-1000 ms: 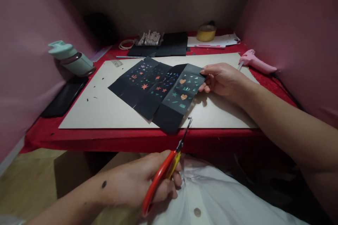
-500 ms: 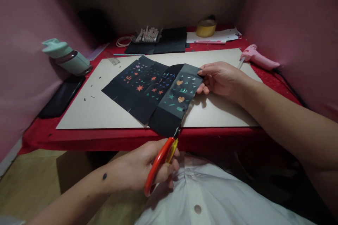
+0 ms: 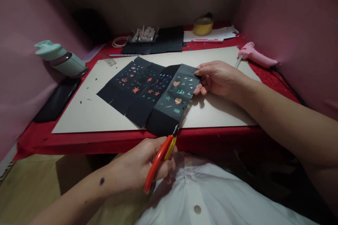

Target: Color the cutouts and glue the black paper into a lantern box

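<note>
My left hand (image 3: 153, 158) is wrapped round the handles of a pair of scissors (image 3: 157, 163) with red and yellow grips. Their blades meet the near right edge of a folded black paper panel (image 3: 155, 112). Coloured stars, hearts, triangles and other small shapes show across the panel, which has creases and short slits along its near edge. Pinched at its far right corner, the panel is raised by my right hand (image 3: 211, 77). Under it lies a white board (image 3: 211, 112).
On the left are a mint-topped bottle (image 3: 63, 59) and a dark phone (image 3: 56, 100). A pink glue gun (image 3: 257, 55) lies at the right. Markers (image 3: 144, 34), black sheets (image 3: 171, 38) and a yellow tape roll (image 3: 203, 27) stand at the back. Black scraps dot the board.
The scissor blades have closed somewhat at the paper's edge. The whole view has shifted slightly, and my right hand keeps the same hold on the panel.
</note>
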The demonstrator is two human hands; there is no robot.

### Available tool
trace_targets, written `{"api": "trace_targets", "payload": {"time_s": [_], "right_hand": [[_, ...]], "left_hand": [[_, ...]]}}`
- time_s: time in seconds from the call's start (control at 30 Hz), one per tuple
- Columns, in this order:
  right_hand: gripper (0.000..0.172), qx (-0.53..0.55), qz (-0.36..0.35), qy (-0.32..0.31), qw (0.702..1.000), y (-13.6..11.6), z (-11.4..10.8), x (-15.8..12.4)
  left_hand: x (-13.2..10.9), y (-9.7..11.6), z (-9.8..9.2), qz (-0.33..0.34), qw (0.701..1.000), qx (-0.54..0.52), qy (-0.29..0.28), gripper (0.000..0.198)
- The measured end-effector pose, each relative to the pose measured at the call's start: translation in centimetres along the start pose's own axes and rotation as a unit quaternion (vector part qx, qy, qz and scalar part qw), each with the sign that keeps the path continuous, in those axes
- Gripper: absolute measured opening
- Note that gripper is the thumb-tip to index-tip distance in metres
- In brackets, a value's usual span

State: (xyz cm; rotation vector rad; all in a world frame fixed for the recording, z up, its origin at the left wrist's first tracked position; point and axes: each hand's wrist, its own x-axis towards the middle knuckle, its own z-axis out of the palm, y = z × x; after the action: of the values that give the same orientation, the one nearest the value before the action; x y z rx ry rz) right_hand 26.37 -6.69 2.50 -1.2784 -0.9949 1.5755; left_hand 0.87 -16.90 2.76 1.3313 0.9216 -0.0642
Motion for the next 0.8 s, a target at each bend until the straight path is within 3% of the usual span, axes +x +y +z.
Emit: {"api": "trace_targets", "payload": {"time_s": [0.33, 0.53, 0.8], "right_hand": [[0.019, 0.004, -0.004, 0.001, 1.000, 0.1, 0.0, 0.0], [0.019, 0.006, -0.001, 0.002, 1.000, 0.0, 0.1, 0.0], [0.020, 0.003, -0.005, 0.011, 1.000, -0.1, 0.4, -0.2]], "left_hand": [[0.6, -0.8, 0.0, 0.027, 0.999, -0.042, -0.007, 0.020], [0.8, -0.8, 0.1, 0.008, 0.999, -0.045, 0.007, 0.023], [0.3, -0.5, 0.0, -0.013, 1.000, 0.015, 0.003, 0.026]]}}
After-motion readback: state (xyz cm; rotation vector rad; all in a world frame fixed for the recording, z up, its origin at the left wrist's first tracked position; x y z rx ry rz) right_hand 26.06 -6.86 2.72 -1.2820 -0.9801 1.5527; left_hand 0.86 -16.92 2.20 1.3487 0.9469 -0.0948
